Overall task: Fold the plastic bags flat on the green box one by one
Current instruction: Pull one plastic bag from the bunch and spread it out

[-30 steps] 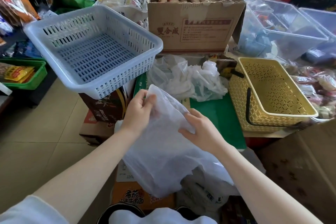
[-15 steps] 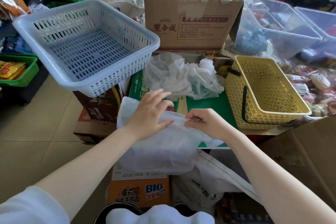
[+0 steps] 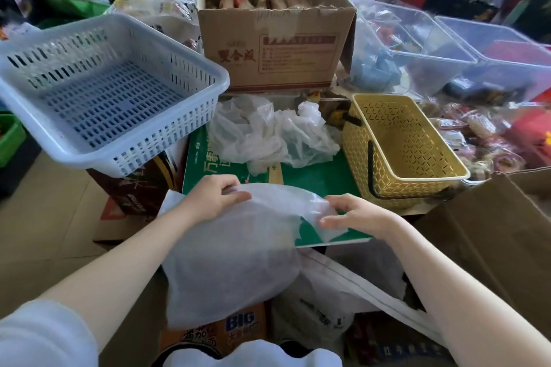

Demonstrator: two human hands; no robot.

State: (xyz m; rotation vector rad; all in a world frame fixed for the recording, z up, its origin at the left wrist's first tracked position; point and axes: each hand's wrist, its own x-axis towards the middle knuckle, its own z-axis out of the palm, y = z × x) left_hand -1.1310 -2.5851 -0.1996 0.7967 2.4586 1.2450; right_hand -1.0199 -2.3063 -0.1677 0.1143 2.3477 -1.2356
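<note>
Head view: white plastic bag [image 3: 238, 247] draped over near edge of green box [image 3: 316, 185], lower half hanging off front. Left hand [image 3: 213, 198] grips bag's top left edge, fingers curled over it. Right hand [image 3: 354, 214] pinches bag's right corner against box top. Crumpled bag pile [image 3: 268, 134] sits at box's far end, between white basket [image 3: 98, 92] and yellow basket [image 3: 405, 146]. Cardboard carton [image 3: 274, 27] behind pile.
</note>
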